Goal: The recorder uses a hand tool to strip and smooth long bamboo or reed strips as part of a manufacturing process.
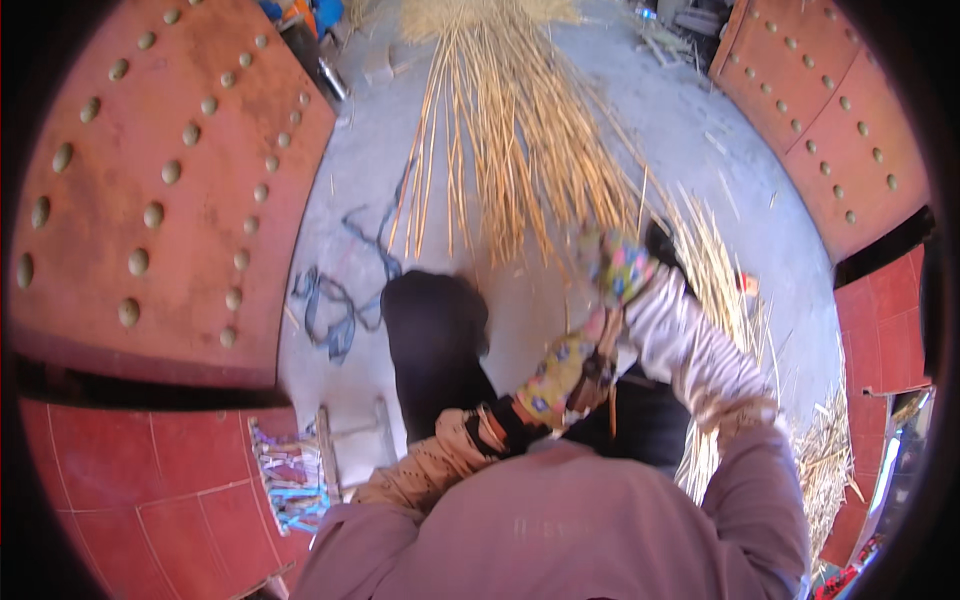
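Observation:
My left hand [562,382], in a yellow flowered glove with dark brown parts, is closed in front of my lap. A short length of brown stalk [613,410] sticks out below its fingers. My right hand [615,266], in a multicoloured flowered glove, reaches farther forward to the lower right ends of the fanned-out stalks. Motion blurs its fingers, so what it grips cannot be told. The long tan stalks [500,150] lie on the floor in front of me, their near ends spread toward my knees.
Another pile of pale stalks [715,265] runs along my right side. A tangled dark blue strap [335,300] lies left of my knee. Studded reddish doors [190,190] stand open at left and right. A small stool [300,465] with woven strips stands at lower left.

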`<state>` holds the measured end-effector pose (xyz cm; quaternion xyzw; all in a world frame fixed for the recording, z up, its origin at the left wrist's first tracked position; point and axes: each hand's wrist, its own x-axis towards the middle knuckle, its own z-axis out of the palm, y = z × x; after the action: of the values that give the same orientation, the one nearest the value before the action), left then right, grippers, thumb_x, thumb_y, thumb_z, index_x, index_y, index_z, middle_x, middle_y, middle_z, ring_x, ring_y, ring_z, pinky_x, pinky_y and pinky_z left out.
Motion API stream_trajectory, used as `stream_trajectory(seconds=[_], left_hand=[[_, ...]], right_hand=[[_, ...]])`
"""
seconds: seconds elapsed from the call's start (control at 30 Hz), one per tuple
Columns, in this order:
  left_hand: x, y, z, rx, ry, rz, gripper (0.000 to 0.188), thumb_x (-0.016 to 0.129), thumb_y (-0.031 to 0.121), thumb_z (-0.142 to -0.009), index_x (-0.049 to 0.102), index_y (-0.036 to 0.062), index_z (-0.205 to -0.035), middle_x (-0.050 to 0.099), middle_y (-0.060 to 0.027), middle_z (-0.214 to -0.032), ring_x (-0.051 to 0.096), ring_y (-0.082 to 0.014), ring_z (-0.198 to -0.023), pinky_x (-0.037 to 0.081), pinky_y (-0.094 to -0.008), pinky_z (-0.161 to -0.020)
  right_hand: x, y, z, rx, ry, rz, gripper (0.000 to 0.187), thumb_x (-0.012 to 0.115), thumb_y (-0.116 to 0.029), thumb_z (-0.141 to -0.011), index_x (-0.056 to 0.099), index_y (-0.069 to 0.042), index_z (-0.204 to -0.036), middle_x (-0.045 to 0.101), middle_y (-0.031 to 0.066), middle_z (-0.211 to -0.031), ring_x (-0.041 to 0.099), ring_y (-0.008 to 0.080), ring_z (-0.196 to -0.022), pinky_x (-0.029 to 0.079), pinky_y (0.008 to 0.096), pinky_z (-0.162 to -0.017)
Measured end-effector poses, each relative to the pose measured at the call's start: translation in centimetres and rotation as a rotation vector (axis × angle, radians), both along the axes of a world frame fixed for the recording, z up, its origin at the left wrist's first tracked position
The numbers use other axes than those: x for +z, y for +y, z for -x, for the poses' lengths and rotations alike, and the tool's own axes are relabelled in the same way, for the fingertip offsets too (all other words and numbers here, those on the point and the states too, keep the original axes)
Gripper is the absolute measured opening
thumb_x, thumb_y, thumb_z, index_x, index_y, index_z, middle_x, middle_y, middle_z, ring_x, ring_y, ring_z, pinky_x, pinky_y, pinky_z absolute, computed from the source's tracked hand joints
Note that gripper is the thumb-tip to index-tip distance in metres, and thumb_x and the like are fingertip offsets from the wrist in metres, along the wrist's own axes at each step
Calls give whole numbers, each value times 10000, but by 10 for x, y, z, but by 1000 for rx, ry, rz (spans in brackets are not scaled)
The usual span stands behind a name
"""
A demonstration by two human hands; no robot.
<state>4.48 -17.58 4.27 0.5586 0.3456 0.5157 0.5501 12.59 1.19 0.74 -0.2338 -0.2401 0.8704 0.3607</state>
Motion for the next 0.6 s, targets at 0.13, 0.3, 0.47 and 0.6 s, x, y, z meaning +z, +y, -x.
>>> stream_trajectory(seconds=[0.13,0.3,0.47,0.6], left_hand=[[3,-5,26,-125,-742,863,473,470,461,-791,483,77,-1068,502,-63,-983,487,-117,-730,407,-235,-641],[5,-23,14,86,-652,963,492,435,511,-795,449,108,-1077,530,-42,-829,490,-97,-659,409,-226,-544],[27,-29,4,92,-592,916,415,440,555,-769,464,141,-753,453,19,-536,425,-93,-364,332,-229,-301],[25,-30,3,98,-574,897,389,454,548,-766,470,159,-765,457,23,-547,428,-88,-374,332,-224,-301]], right_hand=[[63,42,10,-102,-26,-190,190,408,-235,-857,438,-73,-762,319,-26,-515,322,83,-424,301,225,-403],[117,52,2,-233,-51,-163,192,398,-213,-860,412,-87,-716,288,-29,-499,285,89,-406,272,236,-391],[107,37,7,-350,1,-79,238,384,-208,-870,361,-116,-651,252,-36,-490,243,103,-398,216,257,-382],[102,37,-2,-361,-49,-73,208,374,-204,-871,394,-95,-695,262,-36,-504,240,93,-408,214,240,-392]])
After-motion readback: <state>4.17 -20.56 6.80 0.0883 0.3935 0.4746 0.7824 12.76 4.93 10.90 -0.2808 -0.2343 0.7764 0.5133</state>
